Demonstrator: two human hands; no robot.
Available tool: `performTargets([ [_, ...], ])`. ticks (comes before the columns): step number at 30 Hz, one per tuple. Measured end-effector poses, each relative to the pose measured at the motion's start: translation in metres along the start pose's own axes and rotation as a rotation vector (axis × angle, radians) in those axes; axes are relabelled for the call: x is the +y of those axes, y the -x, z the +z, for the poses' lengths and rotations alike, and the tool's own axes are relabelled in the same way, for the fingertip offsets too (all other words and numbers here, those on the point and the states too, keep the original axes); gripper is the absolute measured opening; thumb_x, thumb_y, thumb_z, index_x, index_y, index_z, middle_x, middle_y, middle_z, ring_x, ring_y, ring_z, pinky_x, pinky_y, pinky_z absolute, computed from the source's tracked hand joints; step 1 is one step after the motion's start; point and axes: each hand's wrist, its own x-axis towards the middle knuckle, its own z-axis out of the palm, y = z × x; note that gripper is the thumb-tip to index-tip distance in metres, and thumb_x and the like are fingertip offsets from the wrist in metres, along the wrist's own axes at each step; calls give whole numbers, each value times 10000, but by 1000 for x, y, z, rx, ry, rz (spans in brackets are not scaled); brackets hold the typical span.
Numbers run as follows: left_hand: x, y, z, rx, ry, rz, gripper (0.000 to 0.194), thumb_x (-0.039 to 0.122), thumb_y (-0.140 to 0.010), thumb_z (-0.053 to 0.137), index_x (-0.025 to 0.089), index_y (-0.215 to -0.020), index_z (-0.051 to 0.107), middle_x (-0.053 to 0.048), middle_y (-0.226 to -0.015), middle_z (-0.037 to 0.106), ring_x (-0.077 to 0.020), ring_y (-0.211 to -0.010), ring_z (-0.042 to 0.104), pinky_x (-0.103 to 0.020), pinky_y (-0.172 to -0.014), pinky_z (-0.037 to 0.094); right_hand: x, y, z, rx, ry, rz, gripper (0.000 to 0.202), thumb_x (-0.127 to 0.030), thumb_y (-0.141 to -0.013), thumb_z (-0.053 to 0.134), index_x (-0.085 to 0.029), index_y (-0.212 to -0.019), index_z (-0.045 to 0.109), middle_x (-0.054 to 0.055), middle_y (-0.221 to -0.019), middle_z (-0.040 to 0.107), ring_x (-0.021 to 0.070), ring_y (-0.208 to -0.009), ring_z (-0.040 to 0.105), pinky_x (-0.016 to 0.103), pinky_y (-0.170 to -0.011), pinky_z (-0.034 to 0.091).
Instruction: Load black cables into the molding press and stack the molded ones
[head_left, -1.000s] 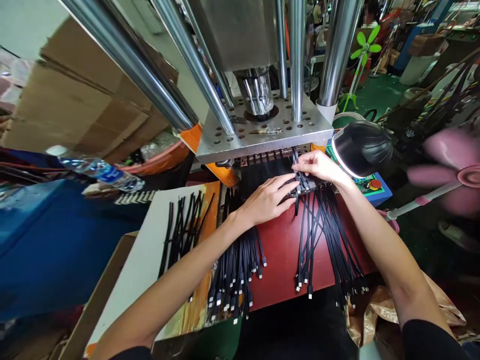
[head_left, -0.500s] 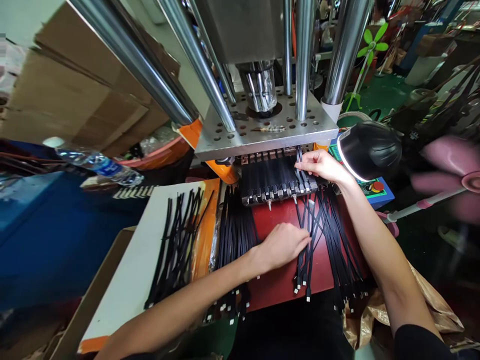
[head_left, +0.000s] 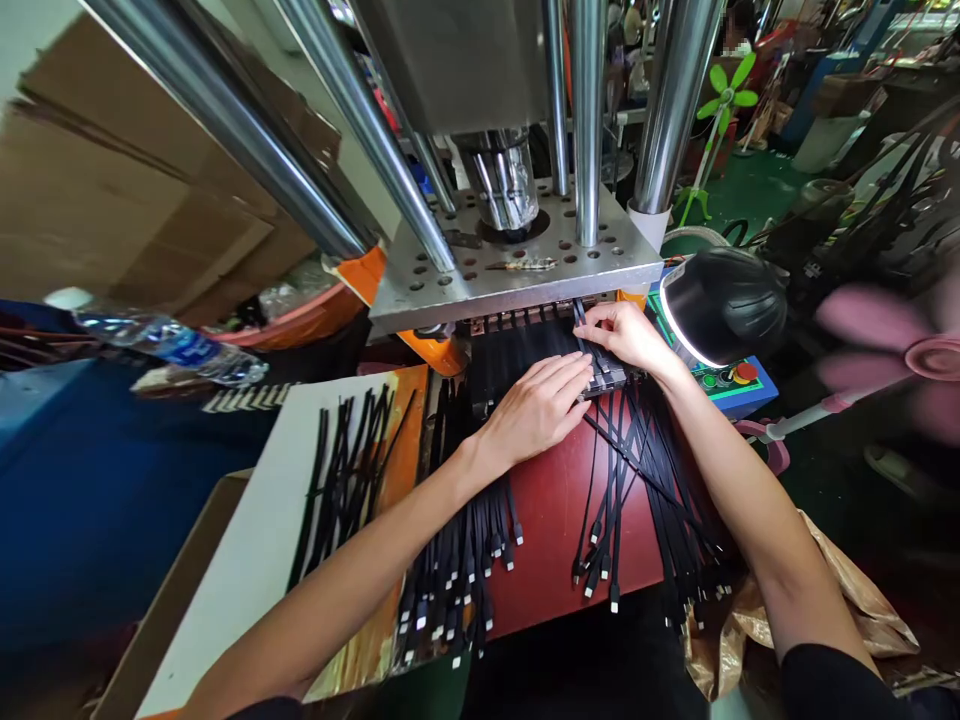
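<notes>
My left hand (head_left: 536, 408) lies palm down with its fingers stretched over the front edge of a black fixture block (head_left: 510, 350). My right hand (head_left: 616, 332) pinches a thin black cable at the block's right end, just under a steel plate (head_left: 517, 275). Black cables with light connector ends (head_left: 611, 510) spread over the red surface (head_left: 547, 540) below the hands. A dense bunch of cables (head_left: 457, 560) hangs over the left part of that surface, partly behind my left forearm. More black cables (head_left: 349, 465) lie on a white board (head_left: 240, 545).
Steel columns (head_left: 589, 130) rise around the press. At the right are a black lamp (head_left: 724, 305), a control box (head_left: 750, 395) with a red button and a pink fan (head_left: 870, 345). A water bottle (head_left: 172, 340) and cardboard (head_left: 135, 190) are at the left.
My left hand has moved up and left from the loose cables onto the block, and its fingers have opened out. My right hand stays at the block's right end. The view has shifted slightly.
</notes>
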Motion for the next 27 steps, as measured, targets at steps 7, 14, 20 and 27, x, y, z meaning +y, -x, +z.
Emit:
performTargets([
  [7,29,-2,3,-71,-143,-119,668,527,-1047,599,79,-1539,553,-258,-1634,501,-390,-1554,448,-577,-1312,337,5,10,3,63,-101,85,293,-459,-865,745,-184,-952,695,-3,-773,618,130,-637,435,278,-614,393],
  [14,52,-11,13,-116,-286,-235,579,377,-1076,549,51,-1554,527,-306,-1644,462,-427,-1566,422,-601,-1281,359,1,31,7,274,213,71,359,-289,-983,592,-156,-1298,701,109,-1059,734,225,-862,633,392,-871,556],
  [20,37,-25,6,-108,-165,-305,639,439,-1082,491,7,-1553,514,-287,-1654,460,-406,-1561,430,-594,-1282,355,-17,71,0,-24,684,0,502,-105,-998,414,-195,-1342,767,150,-1105,675,279,-1018,666,390,-908,550],
  [27,-23,-69,8,-137,-82,-395,557,289,-1086,413,-25,-1537,502,-286,-1645,471,-370,-1566,433,-600,-1305,300,-16,0,10,-100,899,205,570,-163,-1029,437,-201,-1582,572,220,-1349,675,360,-1131,698,453,-985,538],
])
